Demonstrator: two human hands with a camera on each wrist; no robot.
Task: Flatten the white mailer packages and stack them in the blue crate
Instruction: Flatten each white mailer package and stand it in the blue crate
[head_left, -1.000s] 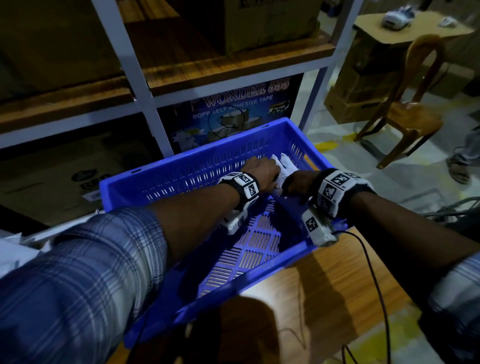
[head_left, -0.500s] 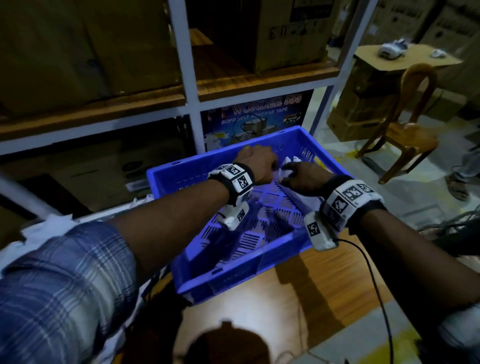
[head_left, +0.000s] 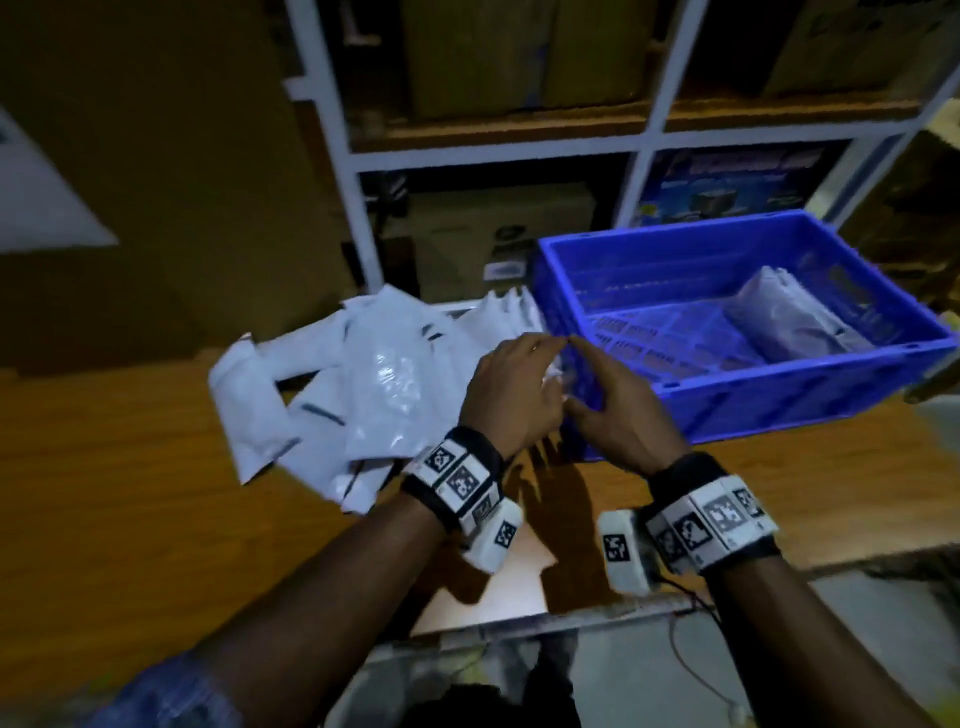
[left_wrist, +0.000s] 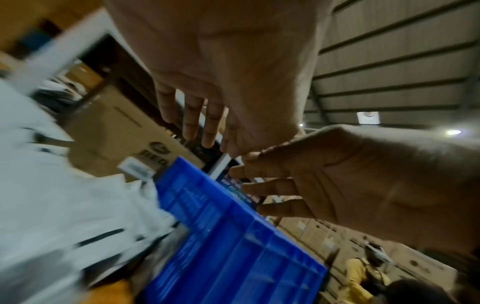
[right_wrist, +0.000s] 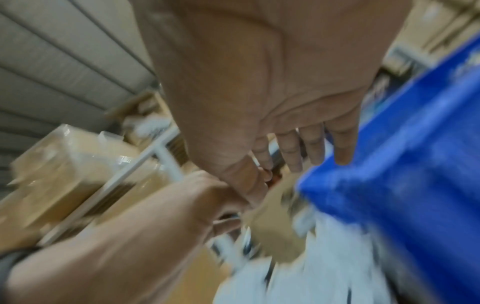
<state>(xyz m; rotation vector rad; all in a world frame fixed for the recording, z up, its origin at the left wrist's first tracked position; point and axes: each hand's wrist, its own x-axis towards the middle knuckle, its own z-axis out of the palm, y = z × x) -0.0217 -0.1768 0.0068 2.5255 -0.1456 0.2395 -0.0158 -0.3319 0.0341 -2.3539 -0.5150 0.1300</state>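
Both the left hand (head_left: 511, 395) and right hand (head_left: 613, 410) hover loosely spread and hold nothing, between the loose mailers (head_left: 363, 384) and the blue crate (head_left: 779, 400); a hasty grab risks dragging several slippery mailers off the table (head_left: 130, 467); puffy ones may topple the stack in the crate.

I see a wooden table (head_left: 130, 467) across the lower left of the head view, and behind it a white-framed shelf rack (head_left: 644, 140) holding cardboard boxes (head_left: 519, 52). At the upper right, a printed blue carton (head_left: 727, 182) sits in the lower bay.
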